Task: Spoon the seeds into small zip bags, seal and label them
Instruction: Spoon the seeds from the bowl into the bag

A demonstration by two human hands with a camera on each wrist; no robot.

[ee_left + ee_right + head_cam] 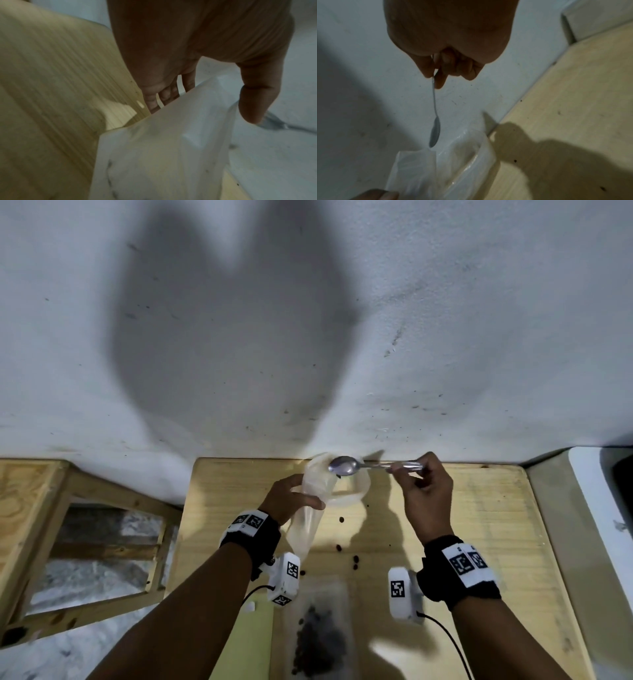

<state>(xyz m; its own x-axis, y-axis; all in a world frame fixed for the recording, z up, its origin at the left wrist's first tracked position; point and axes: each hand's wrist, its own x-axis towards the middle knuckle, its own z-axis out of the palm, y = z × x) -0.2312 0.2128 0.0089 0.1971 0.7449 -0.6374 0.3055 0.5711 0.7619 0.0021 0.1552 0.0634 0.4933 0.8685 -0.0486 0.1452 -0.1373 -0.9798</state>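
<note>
My left hand (305,496) grips a clear zip bag (308,518) upright above the wooden table (479,525), its mouth held open at the top. My right hand (397,470) pinches the handle of a metal spoon (344,465), whose bowl hovers over the bag's mouth. In the left wrist view the thumb and fingers of the left hand (205,106) clasp the bag (163,155). In the right wrist view the right hand (435,78) holds the spoon (435,129) edge-on above the bag (440,169). I cannot tell whether the spoon carries seeds.
A flat clear bag of dark seeds (318,635) lies near the table's front edge. Loose seeds (339,547) are scattered mid-table. A yellow-green sheet (253,642) lies left of the seed bag. A wooden frame (44,508) stands to the left, a white unit (596,508) to the right.
</note>
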